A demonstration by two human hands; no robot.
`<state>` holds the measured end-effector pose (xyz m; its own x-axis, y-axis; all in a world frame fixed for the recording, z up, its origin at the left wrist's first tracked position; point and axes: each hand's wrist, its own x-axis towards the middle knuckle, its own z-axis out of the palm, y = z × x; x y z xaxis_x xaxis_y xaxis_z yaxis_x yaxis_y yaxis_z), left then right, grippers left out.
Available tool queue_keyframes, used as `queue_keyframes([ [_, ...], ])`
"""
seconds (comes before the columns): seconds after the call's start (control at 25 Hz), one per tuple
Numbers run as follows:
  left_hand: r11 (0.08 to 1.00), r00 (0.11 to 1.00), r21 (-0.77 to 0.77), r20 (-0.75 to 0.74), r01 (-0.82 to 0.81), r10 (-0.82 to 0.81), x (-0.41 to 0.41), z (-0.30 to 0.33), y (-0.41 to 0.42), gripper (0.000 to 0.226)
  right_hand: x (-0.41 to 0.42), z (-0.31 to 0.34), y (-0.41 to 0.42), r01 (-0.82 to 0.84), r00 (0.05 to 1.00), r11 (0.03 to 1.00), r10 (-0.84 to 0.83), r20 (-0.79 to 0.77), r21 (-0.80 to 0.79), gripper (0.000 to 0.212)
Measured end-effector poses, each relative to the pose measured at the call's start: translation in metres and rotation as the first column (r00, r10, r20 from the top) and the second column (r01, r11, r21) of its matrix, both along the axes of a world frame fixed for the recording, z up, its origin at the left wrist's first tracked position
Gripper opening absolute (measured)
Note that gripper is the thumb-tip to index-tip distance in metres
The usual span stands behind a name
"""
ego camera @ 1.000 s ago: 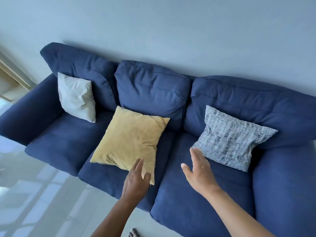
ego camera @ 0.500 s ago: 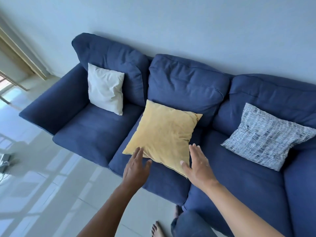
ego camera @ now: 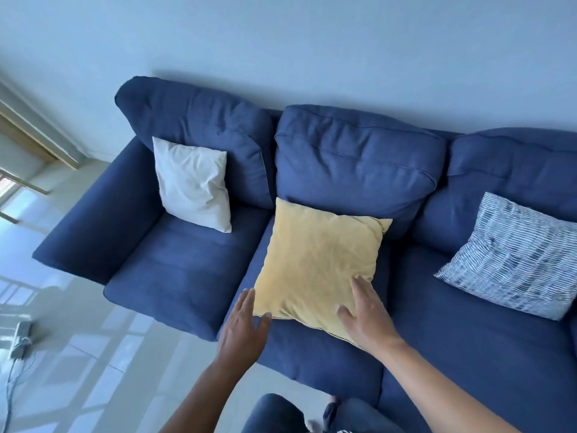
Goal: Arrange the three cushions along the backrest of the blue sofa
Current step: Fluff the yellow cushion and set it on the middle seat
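Left hand point(ego camera: 242, 326): fingers point(ego camera: 246, 300) spread and extended, tips at the near-left corner of the yellow cushion point(ego camera: 318, 267); thumb lies just under that corner. No closed grip visible.
Right hand point(ego camera: 365, 317): fingers point(ego camera: 359, 285) spread, palm down on the cushion's near-right edge; pressing or resting, cannot tell which.
Yellow cushion: lies between the two hands, sloping away from the fingertips, far edge against the middle backrest point(ego camera: 359, 164) of the blue sofa point(ego camera: 175, 276). More reclined than upright.
White cushion point(ego camera: 193, 182): well beyond the left fingertips and to their left, propped upright against the backrest.
Striped cushion point(ego camera: 512, 257): well off to the right of the right fingers, leaning back at a slant.
Task status (judgement): two ends look placed; middle one needs standing up.
Risk 1: open flat hands give only a push, not a hold; the cushion's base may slide toward the sofa front and flop flat.
Risk 2: uneven push from the two hands rotates it, leaving it skewed against the backrest.
Risk 3: soft filling buckles under the right palm, so it slumps after release.
Risk 4: a sideways shove carries it toward a neighbouring cushion, spoiling spacing.
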<state>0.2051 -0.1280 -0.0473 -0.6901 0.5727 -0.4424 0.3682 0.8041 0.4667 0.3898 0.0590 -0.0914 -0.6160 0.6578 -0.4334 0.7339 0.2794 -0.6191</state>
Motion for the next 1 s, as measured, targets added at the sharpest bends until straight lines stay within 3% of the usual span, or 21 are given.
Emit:
queue_keyframes([
  [0.12, 1.000, 1.000, 0.029, 0.002, 0.003, -0.003, -0.022, -0.002, 0.025, 0.070, -0.011, 0.009, 0.025, 0.027, 0.999, 0.999, -0.027, 0.018, 0.018, 0.078],
  [0.36, 0.970, 0.961, 0.034, 0.131, 0.240, -0.242, -0.081, -0.030, 0.093, 0.069, -0.047, 0.016, 0.049, 0.256, 0.963, 0.966, -0.257, 0.082, 0.027, 0.078],
  [0.52, 0.940, 0.931, 0.025, 0.132, 0.341, -0.341, -0.124, -0.042, 0.144, 0.068, -0.070, 0.007, 0.062, 0.363, 0.926, 0.932, -0.359, 0.117, -0.015, 0.080],
  [0.76, 0.963, 0.954, -0.114, 0.205, 0.246, -0.219, -0.162, -0.088, 0.196, 0.069, -0.101, -0.050, 0.099, 0.530, 0.847, 0.836, -0.516, 0.127, -0.140, 0.083],
  [0.92, 0.982, 0.955, -0.185, 0.297, 0.035, 0.022, -0.179, -0.149, 0.234, 0.059, -0.110, -0.101, 0.141, 0.617, 0.787, 0.764, -0.593, 0.172, -0.188, 0.085],
  [1.0, 0.980, 0.928, -0.176, 0.342, -0.089, 0.146, -0.189, -0.178, 0.245, 0.068, -0.112, -0.124, 0.164, 0.686, 0.727, 0.689, -0.656, 0.202, -0.232, 0.088],
])
